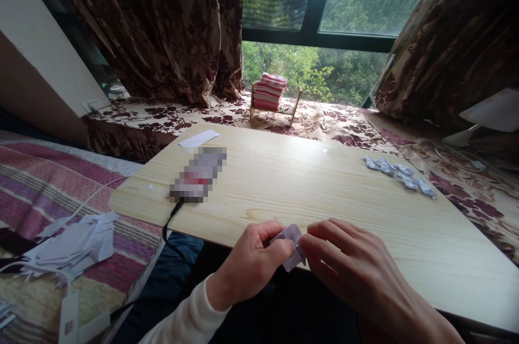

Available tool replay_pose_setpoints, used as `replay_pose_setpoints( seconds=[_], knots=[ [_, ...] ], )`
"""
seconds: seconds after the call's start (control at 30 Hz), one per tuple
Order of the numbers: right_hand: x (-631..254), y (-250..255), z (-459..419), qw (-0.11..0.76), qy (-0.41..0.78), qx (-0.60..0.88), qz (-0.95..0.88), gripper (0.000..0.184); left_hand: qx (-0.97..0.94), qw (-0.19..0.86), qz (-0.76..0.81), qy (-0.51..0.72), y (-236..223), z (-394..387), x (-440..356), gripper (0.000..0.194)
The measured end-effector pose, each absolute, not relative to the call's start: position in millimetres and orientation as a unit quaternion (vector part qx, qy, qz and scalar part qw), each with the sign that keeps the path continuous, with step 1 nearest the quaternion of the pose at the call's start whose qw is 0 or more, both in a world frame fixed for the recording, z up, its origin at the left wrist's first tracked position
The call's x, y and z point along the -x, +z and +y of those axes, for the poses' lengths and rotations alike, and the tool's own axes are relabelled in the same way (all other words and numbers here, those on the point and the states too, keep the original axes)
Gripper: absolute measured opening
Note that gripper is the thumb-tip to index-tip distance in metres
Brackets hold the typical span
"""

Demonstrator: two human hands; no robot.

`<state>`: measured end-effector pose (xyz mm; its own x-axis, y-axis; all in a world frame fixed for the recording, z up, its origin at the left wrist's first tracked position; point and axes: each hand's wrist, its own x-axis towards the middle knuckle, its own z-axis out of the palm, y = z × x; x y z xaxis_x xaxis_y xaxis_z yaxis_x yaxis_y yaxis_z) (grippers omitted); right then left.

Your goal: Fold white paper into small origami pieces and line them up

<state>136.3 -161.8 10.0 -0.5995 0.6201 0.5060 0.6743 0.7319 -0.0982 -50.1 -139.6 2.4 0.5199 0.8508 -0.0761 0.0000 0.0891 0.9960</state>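
Over the near edge of the table, my left hand (253, 263) grips a small piece of folded white paper (291, 233), thumb on top and fingers behind. From the other side my right hand (348, 257) pinches the paper's right edge between thumb and fingertips; part of the fold is hidden there. Several finished-looking white folded paper pieces (399, 172) lie in a cluster toward the table's far right. At the far left rests a flat white paper strip (198, 138).
A pixelated device (198, 175) with a black cable lies on the left of the wooden table (284, 176). Loose paper strips (81, 241) and a power strip (70, 317) are on the bed at left. Behind, a small rack holds folded striped cloths (270, 92); a lamp (486, 111) stands right.
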Motion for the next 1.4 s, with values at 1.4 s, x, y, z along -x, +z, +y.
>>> replay_pose_setpoints(
  seconds=[1.4],
  knots=[
    [-135,5,-160,0.267,-0.001,0.389,-0.882,0.016,-0.613,0.589,0.388,0.356,-7,-144,44,0.017]
  ],
)
